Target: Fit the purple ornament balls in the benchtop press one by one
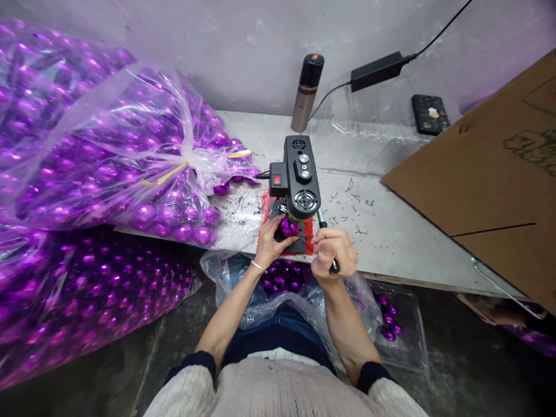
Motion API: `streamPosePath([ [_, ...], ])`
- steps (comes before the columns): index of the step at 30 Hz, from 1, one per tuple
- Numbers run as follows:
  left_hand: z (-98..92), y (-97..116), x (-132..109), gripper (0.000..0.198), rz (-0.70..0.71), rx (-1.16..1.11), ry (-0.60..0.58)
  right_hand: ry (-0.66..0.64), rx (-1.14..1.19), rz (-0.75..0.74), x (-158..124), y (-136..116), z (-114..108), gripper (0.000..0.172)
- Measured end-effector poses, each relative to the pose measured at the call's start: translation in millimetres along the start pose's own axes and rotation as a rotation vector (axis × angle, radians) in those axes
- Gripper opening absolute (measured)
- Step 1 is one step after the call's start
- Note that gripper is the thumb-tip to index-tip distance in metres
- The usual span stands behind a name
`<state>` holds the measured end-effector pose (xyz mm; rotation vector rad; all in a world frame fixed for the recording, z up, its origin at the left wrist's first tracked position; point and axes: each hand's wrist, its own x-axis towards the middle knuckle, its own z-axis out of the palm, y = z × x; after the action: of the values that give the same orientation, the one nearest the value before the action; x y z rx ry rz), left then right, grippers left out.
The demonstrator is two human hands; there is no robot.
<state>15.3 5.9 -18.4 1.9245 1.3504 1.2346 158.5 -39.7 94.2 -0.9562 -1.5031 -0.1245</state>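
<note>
Between the thumb and fingers of my left hand (271, 238) is a shiny purple ball (289, 226), held under the head of a small black bench press (302, 174). Whether the head touches the ball I cannot tell. My right hand (335, 253) is wrapped round the black grip of the press lever (322, 220), at the machine's right side. Beneath the press lies a red sheet (308, 234). In my lap, a clear plastic bag (252, 313) holds several more purple balls (282, 277).
Large clear bags (95, 145) of purple balls crowd the left. Behind the press stands a bottle (307, 92); a power adapter (377, 72) hangs by the wall. A phone (430, 114) and a cardboard box (482, 197) are at right. Black scraps litter the white table (373, 249).
</note>
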Motion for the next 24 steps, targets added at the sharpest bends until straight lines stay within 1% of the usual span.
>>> streamPosePath([
  [4,-0.9,-0.4,-1.5,0.068,0.011,0.009,0.001,0.017,-0.005,-0.026,-13.3,6.9,3.7,0.025],
  [8,-1.6,1.3,-2.4,0.068,-0.017,0.031,-0.02,0.043,0.021,-0.065,-30.9,17.8,9.5,0.027],
  [11,-0.6,1.2,-3.3,0.068,-0.024,0.03,-0.019,0.072,0.071,-0.047,-39.8,23.5,13.7,0.027],
  [16,2.2,-1.2,-4.5,0.067,-0.02,0.042,0.005,0.074,0.143,-0.024,-46.2,27.1,18.5,0.029],
  [21,2.7,-1.9,-4.5,0.066,-0.013,0.044,0.006,0.114,0.201,-0.023,-48.9,29.3,23.3,0.031],
  [24,2.6,-1.8,-3.6,0.067,-0.013,0.03,0.004,0.133,0.193,-0.023,-50.9,30.6,25.2,0.033],
])
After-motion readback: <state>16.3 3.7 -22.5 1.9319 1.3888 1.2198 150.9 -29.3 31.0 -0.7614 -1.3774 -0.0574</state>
